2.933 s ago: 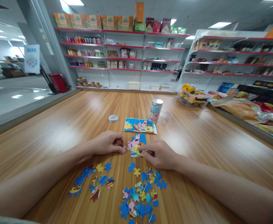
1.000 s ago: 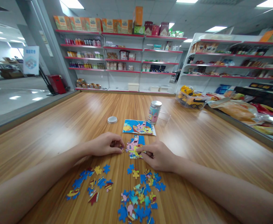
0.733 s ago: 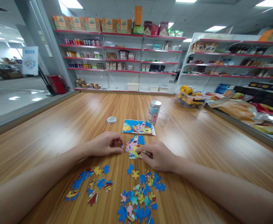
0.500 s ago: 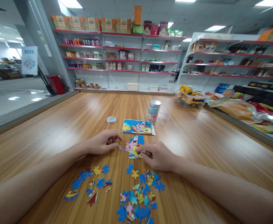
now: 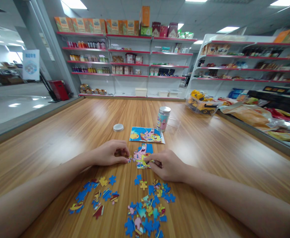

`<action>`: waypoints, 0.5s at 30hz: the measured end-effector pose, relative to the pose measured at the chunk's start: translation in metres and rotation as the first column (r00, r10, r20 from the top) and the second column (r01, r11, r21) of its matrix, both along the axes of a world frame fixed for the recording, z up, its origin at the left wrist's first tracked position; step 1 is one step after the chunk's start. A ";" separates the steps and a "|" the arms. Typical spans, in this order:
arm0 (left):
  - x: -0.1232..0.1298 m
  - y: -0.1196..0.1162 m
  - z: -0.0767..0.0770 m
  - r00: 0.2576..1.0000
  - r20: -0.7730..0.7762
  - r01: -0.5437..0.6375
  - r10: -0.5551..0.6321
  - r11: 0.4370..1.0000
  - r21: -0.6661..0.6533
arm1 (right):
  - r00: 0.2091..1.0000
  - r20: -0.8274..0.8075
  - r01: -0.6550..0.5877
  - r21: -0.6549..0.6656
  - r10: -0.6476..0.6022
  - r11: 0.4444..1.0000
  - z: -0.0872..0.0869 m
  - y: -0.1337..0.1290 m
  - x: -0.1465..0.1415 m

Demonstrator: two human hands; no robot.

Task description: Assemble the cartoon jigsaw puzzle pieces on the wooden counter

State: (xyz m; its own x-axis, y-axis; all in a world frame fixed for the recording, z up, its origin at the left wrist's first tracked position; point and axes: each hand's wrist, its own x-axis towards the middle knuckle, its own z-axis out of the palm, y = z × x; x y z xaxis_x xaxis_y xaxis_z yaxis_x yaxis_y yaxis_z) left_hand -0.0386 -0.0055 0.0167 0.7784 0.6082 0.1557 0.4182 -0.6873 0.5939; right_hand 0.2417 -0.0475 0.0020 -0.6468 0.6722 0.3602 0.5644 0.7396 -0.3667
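A partly joined cartoon puzzle (image 5: 141, 152) lies flat in the middle of the table. Just left of it, a small puzzle piece (image 5: 129, 159) is pinched at the fingertips of my left hand (image 5: 112, 152), very close to the joined part. From the other side, the fingers of my right hand (image 5: 165, 164) press on the puzzle's right edge, bent toward the thumb. The printed picture card (image 5: 145, 135) lies right behind the puzzle. Loose puzzle pieces are spread nearer to me, in a left group (image 5: 106, 194) and a right group (image 5: 147, 215).
Behind the card stands a cartoon-printed tin (image 5: 163, 119), with a clear plastic piece (image 5: 174, 123) beside it. A round lid (image 5: 118, 127) lies to the left. A clear bin of yellow toy trucks (image 5: 201, 104) and packaged goods (image 5: 251, 115) are at the right. Stocked shelves (image 5: 128, 75) stand beyond the table.
My left hand has moved slightly right and toward me, its fingers closing on the small piece, which has shifted nearer the joined puzzle. My right hand has stayed in place.
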 end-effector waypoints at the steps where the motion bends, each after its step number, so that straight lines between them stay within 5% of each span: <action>1: 0.001 -0.001 -0.001 1.000 -0.004 -0.008 0.008 1.000 0.007 | 1.000 0.000 -0.001 0.000 0.001 1.000 0.000 0.000 0.000; 9: 0.002 -0.003 -0.005 0.999 -0.011 -0.048 0.049 0.998 0.049 | 1.000 -0.001 -0.005 0.001 0.005 1.000 0.000 0.001 -0.001; 15: 0.002 -0.003 -0.008 0.998 -0.002 -0.061 0.061 0.997 -0.038 | 1.000 0.002 -0.009 0.002 0.009 1.000 0.001 0.000 0.000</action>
